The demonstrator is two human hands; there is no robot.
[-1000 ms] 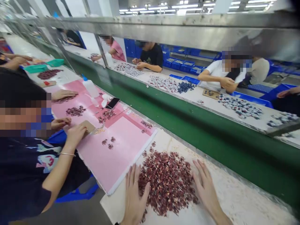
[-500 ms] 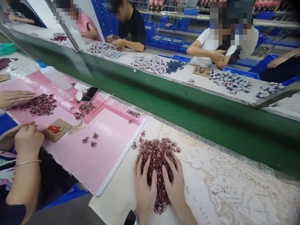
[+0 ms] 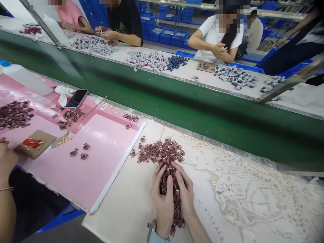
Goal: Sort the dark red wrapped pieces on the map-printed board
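A heap of small dark-red pieces (image 3: 162, 150) lies on the map-printed tabletop (image 3: 227, 189), and part of it runs toward me between my hands. My left hand (image 3: 163, 199), with a ring and a watch on its wrist, cups the heap's left side. On the right side, my right hand (image 3: 184, 194) curves round the same pieces, its fingers bent inward. Both hands press a narrow band of pieces between them, fingertips near the top of that band. A few loose pieces lie to the left of the heap.
To the left, a pink sheet (image 3: 108, 152) holds more dark-red pieces, a phone (image 3: 77, 98), a white bottle (image 3: 27, 79) and a brown board (image 3: 35, 153). A co-worker's hand (image 3: 6, 158) is at the left edge. Beyond the green divider (image 3: 157, 98), people sit at another table.
My hands have come closer together and squeezed the near part of the heap into a narrower band. The far part is now uncovered. The view has shifted right.
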